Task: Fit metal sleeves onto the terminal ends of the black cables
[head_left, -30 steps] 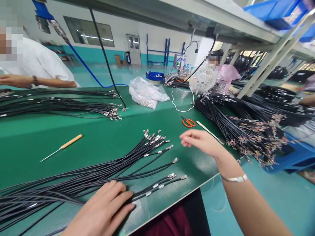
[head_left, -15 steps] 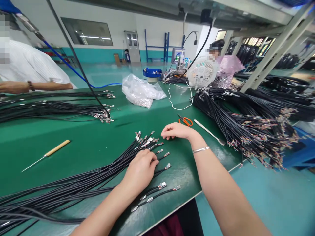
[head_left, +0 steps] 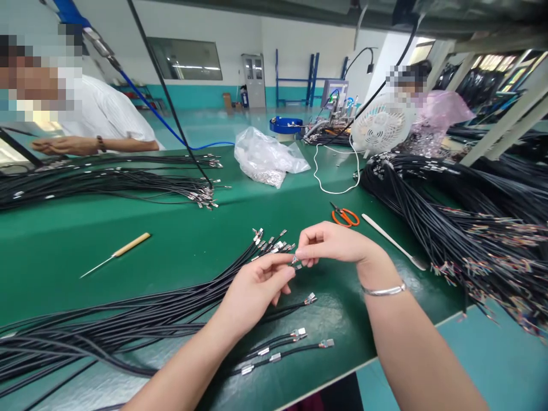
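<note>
The left hand (head_left: pixel 256 301) and the right hand (head_left: pixel 334 244) are half closed, their fingertips pinching one small, light cable terminal (head_left: pixel 295 261) above the green bench mat (head_left: pixel 55 242); the soft black cables (head_left: pixel 128 328) bend easily, so holding near the terminal is better.

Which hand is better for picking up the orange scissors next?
Probably your right hand: its fingers are nearer the orange-handled scissors, across the smooth green mat. The left hand is farther away, above the black cables, pinching a metal-tipped black wire.
</note>
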{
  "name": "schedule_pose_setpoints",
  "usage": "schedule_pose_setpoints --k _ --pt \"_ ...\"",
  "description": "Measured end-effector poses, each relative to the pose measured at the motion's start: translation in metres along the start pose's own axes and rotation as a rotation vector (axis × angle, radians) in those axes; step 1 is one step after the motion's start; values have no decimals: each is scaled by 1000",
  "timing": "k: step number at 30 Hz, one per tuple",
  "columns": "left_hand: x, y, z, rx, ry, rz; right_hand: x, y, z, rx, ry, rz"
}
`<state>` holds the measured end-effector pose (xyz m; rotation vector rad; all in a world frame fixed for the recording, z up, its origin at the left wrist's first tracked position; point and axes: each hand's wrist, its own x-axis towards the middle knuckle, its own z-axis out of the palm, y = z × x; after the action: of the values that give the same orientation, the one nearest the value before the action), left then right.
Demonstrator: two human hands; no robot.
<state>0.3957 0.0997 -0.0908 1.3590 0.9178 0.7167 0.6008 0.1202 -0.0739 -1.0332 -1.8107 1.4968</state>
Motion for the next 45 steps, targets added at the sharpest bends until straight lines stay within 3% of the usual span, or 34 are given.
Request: schedule_pose_setpoints --k 8,12,17,32,35,40,45 --pt "0 2 8 -100 231 56 1 0 4 72 -51 -66" --pt "0 1 5 -73 222 48 3 0 6 24 20 -62" --pt "0 -5 6 9 222 141 5 2 7 16 23 -61" --pt "-10 4 13 83 390 234 7 0 13 95 27 -106" --pt "-10 2 13 98 386 303 6 -1 14 103 30 -115" --pt "-10 3 14 330 350 472 4 -3 14 113 11 -114" --pt "-13 6 11 326 335 443 1 -4 14 115 0 -107"
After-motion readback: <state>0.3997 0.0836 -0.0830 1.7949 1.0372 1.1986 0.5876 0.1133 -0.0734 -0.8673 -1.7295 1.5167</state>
